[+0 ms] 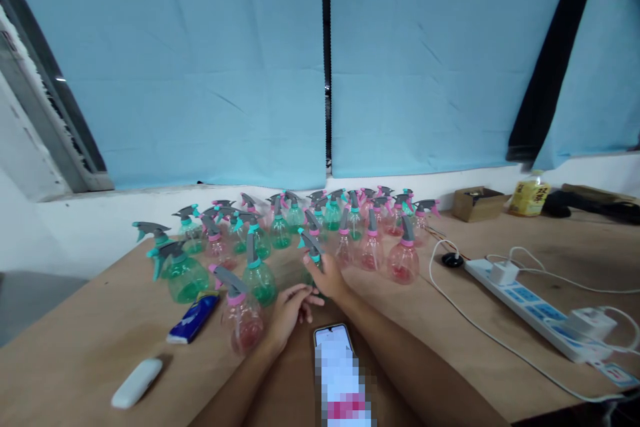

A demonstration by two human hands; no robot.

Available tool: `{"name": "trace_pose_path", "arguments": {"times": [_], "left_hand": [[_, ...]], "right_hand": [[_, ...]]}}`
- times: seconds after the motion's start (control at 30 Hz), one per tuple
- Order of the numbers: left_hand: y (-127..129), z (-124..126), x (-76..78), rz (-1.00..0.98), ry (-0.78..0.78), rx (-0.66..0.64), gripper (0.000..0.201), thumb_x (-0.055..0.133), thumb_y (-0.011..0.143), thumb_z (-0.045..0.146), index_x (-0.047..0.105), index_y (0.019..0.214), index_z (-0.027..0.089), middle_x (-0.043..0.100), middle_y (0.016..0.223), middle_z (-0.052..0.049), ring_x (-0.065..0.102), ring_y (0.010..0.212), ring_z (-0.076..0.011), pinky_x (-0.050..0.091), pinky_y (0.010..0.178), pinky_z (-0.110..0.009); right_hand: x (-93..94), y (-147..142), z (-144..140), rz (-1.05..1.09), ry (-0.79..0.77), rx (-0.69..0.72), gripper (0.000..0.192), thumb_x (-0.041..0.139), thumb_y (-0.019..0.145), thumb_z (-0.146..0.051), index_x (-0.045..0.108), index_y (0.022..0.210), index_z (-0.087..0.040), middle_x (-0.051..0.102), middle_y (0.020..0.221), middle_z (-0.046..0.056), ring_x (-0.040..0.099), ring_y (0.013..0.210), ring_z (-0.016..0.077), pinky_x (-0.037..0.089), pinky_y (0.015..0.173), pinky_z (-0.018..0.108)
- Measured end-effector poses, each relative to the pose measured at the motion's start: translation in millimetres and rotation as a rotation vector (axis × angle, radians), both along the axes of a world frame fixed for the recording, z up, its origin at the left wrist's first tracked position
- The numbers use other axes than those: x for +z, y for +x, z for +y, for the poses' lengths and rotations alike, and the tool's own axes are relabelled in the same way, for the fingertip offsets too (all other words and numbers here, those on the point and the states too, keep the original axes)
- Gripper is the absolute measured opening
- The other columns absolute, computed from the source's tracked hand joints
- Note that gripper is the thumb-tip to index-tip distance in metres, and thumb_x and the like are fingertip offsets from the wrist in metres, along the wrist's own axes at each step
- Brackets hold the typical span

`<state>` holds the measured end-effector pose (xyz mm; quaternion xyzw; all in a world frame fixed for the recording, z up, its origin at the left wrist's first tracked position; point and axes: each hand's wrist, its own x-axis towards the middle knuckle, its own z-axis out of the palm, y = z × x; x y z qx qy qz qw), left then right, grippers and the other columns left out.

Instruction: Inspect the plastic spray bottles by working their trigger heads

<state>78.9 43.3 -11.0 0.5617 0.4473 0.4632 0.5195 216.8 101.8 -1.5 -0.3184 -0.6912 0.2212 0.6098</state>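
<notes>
Reaching forward over a wooden table [90,347], both bare hands meet at the near edge of a crowd of small spray bottles. The right hand [329,275] is wrapped around the body of a green spray bottle [313,250] with a grey trigger and teal collar; its fingers curl about the bottle, and the bottle's lower part is hidden behind the hand. The left hand [291,309] rests just beside it, low over the table, fingers loosely spread and pointing toward the right hand, holding nothing that can be seen. The held bottle stands upright at the front of the group, between a green bottle [260,278] on its left and a row of pink ones [403,257] on its right.

A pink bottle [243,317] stands just to the left of the left wrist. Nearer the table's left edge lie a blue packet [194,318] and a white oblong object [136,382], well apart from the hands. A phone [336,367] lies face up between the two forearms. To the right, a white power strip [537,310] with plugged-in chargers and trailing cables runs across the table. At the far back sit a small cardboard box [477,203] and a yellow bottle [529,195], under blue curtains [200,67].
</notes>
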Motion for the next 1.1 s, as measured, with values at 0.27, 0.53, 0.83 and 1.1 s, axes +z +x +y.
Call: {"name": "trace_pose_path", "arguments": {"times": [0.27, 0.53, 0.83, 1.1], "left_hand": [[1, 2, -2.4, 0.002, 0.001, 0.144, 0.033, 0.059, 0.078, 0.042, 0.069, 0.088, 0.013, 0.077, 0.086, -0.011, 0.057, 0.041, -0.0109, 0.035, 0.038, -0.021], [1, 5, -8.3, -0.05, -0.047, 0.225, 0.04, 0.061, 0.08, 0.039, 0.069, 0.107, 0.012, 0.067, 0.058, -0.002, 0.063, 0.047, -0.0149, 0.038, 0.04, -0.019], [-3, 11, -8.6, -0.144, -0.097, 0.224, 0.051, 0.064, 0.083, 0.031, 0.059, 0.132, 0.018, 0.074, 0.104, -0.012, 0.068, 0.055, -0.0121, 0.042, 0.041, -0.018], [-3, 10, -4.4, -0.196, -0.117, 0.203, 0.052, 0.066, 0.081, 0.03, 0.058, 0.132, 0.02, 0.069, 0.118, -0.013, 0.068, 0.059, -0.0116, 0.043, 0.042, -0.018]], "right_hand": [[-18.2, 3, 12, -0.158, -0.072, 0.18, 0.044, 0.042, 0.098, -0.035, 0.034, 0.14, -0.024, 0.049, 0.137, 0.009, 0.045, 0.128, 0.0214, 0.033, 0.111, 0.043], [-27.5, -2, 10, -0.266, -0.006, 0.054, 0.053, 0.045, 0.097, -0.036, 0.029, 0.146, -0.02, 0.041, 0.146, 0.015, 0.037, 0.138, 0.0242, 0.027, 0.116, 0.045], [-24.2, -4, 6, -0.246, 0.04, 0.026, 0.062, 0.049, 0.092, -0.023, 0.024, 0.149, -0.021, 0.039, 0.148, 0.014, 0.035, 0.14, 0.0237, 0.028, 0.116, 0.046], [-22.0, -4, 0, -0.275, 0.007, 0.031, 0.05, 0.048, 0.088, -0.016, 0.041, 0.137, -0.023, 0.048, 0.134, 0.011, 0.046, 0.129, 0.0232, 0.039, 0.109, 0.045]]}}
